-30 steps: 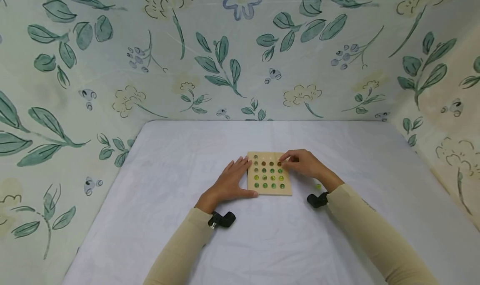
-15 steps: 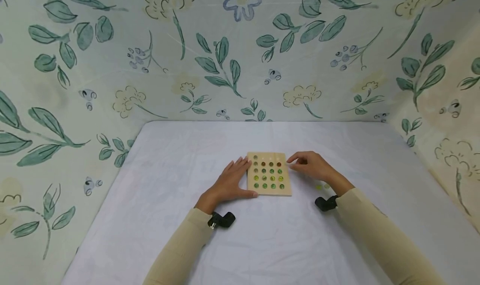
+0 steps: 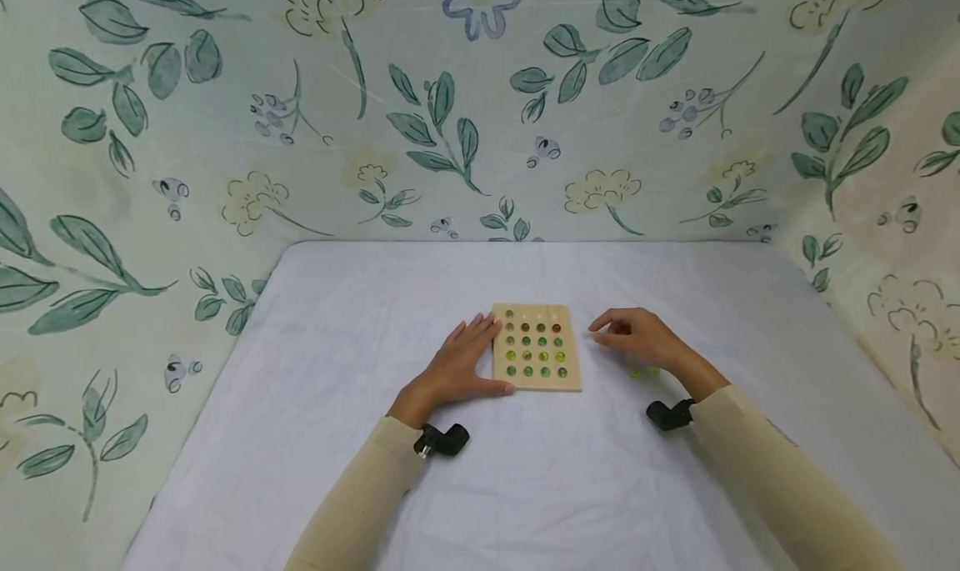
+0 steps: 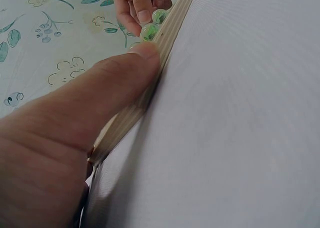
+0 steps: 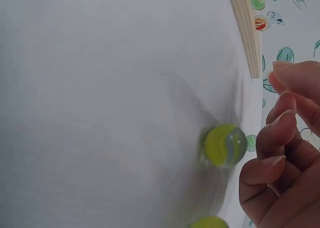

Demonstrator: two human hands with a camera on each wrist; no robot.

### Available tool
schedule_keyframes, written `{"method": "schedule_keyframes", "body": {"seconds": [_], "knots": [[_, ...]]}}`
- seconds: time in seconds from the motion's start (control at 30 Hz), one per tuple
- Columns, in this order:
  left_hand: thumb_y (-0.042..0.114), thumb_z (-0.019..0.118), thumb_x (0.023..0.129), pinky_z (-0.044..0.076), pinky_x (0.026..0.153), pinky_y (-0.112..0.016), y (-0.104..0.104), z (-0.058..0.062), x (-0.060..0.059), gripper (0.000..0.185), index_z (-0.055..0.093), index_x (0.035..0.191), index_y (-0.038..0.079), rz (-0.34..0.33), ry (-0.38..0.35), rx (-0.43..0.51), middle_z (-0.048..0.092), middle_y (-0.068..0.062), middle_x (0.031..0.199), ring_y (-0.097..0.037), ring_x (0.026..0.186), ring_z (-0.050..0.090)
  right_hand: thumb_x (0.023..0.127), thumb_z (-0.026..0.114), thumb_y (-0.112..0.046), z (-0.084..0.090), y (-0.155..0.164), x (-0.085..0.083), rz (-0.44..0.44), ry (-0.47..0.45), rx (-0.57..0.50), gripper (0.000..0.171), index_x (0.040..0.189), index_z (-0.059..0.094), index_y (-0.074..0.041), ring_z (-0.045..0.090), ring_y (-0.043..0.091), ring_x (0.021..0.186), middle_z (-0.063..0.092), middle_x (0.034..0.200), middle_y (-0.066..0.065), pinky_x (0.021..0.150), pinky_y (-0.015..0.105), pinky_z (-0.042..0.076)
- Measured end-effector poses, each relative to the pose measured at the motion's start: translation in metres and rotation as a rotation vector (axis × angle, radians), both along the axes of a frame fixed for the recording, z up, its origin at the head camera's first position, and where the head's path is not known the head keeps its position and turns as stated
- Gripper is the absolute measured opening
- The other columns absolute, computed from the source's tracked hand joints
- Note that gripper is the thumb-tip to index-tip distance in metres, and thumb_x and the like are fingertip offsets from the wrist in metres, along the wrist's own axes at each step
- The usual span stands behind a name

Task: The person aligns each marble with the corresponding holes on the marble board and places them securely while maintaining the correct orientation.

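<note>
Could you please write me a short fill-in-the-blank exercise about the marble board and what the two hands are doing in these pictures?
1. The left hand rests against the ______ edge of the wooden board.
2. The loose marble beside the right hand is mostly ______ in colour.
3. The board lies on a ______ tablecloth.
4. The right hand holds ______.

Missing words: left; yellow; white; nothing

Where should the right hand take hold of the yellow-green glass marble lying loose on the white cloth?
Pinch the yellow-green glass marble across its widest middle, thumb and forefinger on opposite sides, coming from above. It is a smooth ball on the white cloth, probably rolling if nudged sideways. The right hand is nearest, its grip empty.
</note>
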State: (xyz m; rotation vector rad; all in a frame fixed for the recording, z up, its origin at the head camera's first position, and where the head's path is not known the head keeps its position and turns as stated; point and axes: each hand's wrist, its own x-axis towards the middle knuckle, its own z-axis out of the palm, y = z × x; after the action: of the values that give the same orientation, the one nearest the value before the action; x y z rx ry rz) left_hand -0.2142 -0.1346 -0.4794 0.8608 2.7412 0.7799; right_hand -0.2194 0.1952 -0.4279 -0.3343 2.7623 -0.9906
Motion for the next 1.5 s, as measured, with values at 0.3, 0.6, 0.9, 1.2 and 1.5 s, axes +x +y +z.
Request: {"method": "schedule_keyframes", "body": {"seconds": [0.3,0.6,0.9,1.2,1.5], "knots": [[0.070,0.068,0.073,-0.001,0.120,-0.034,0.000,0.001,0.001,0.111,0.017,0.156,0.016,0.002,-0.006,0.006,0.010,0.002,0.162,-0.013,0.148,0.002,0.090,0.069,-0.020,-0.003,0.012,0.006,-0.017,-0.011,0.009,0.018,0.105,0.071,-0.011,0.050,0.019,0.071,0.058,0.078,0.004,0.056,0.025,0.043],[0.068,0.069,0.073,0.000,0.120,-0.034,0.000,0.001,0.001,0.110,0.018,0.156,0.015,0.004,0.002,0.020,0.011,0.001,0.162,-0.015,0.148,0.003,0.090,0.068,-0.017,-0.002,0.017,0.015,-0.037,-0.008,0.008,0.017,0.105,0.071,-0.009,0.050,0.019,0.072,0.057,0.079,0.004,0.057,0.025,0.043],[0.069,0.069,0.073,-0.001,0.120,-0.033,0.000,-0.001,0.001,0.110,0.018,0.156,0.016,0.005,0.002,0.014,0.010,0.001,0.162,-0.014,0.148,0.003,0.089,0.071,-0.019,-0.005,0.027,0.020,-0.040,-0.007,0.027,0.018,0.105,0.071,-0.011,0.050,0.019,0.075,0.057,0.080,0.002,0.058,0.024,0.043],[0.070,0.068,0.072,-0.002,0.119,-0.032,0.000,-0.002,0.000,0.111,0.018,0.156,0.017,0.008,0.001,0.020,0.010,0.003,0.162,-0.012,0.148,0.002,0.088,0.072,-0.020,-0.007,0.034,0.026,-0.046,0.021,0.038,0.018,0.103,0.072,-0.011,0.050,0.019,0.074,0.058,0.079,0.002,0.059,0.024,0.043],[0.071,0.067,0.072,-0.001,0.120,-0.033,0.000,-0.002,0.000,0.111,0.018,0.156,0.017,0.010,0.004,0.016,0.010,0.002,0.162,-0.014,0.148,0.003,0.088,0.071,-0.021,-0.008,0.038,0.031,-0.059,0.015,0.039,0.016,0.102,0.072,-0.013,0.050,0.018,0.073,0.058,0.079,0.002,0.057,0.023,0.044]]}}
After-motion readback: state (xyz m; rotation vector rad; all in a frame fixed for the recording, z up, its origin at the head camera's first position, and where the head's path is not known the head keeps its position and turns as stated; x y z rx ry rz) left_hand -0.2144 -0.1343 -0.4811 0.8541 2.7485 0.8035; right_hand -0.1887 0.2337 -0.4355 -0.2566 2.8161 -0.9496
